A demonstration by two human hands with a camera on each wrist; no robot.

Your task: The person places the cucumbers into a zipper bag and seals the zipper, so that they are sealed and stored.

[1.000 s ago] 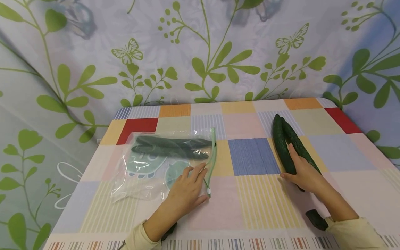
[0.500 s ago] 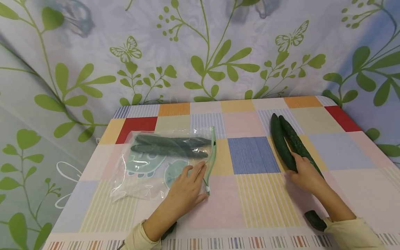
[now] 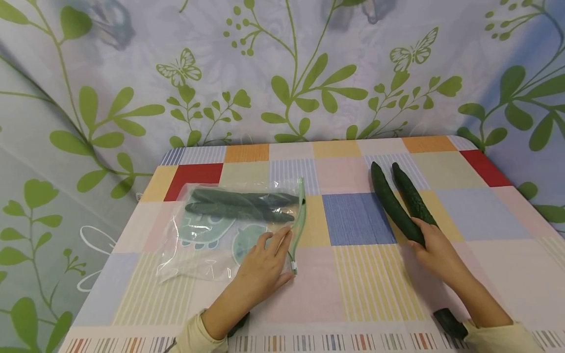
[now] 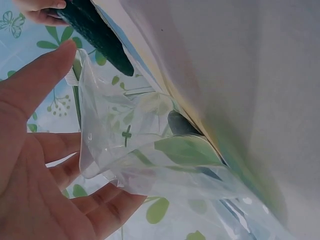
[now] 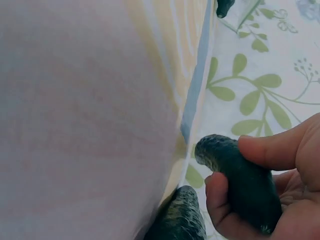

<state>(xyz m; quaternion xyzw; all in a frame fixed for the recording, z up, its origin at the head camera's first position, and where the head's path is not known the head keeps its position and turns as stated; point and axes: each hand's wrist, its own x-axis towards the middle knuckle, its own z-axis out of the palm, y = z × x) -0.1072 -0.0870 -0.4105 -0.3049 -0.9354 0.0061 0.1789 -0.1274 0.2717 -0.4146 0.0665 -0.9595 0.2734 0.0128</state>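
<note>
Left hand (image 3: pixel 265 262) touches bag (image 3: pixel 229 240), palm (image 4: pixel 35 200) visible only from left wrist.

Cucumbers (image 3: pixel 396 205): dark green, pale streaks at the tips. Bag (image 3: pixel 176 267): clear film, pale teal printed figures; closure strip (image 3: pixel 300 218) green, slider (image 3: pixel 294 265) white. Counter (image 3: pixel 359 220) cover: patchwork of red, orange, blue, pink and beige squares, with yellow-and-white striped blocks. Backdrop (image 3: pixel 256 41): pale lilac-grey, green leaf and butterfly motifs. Sleeves (image 3: pixel 196 336): plain cream.
</note>
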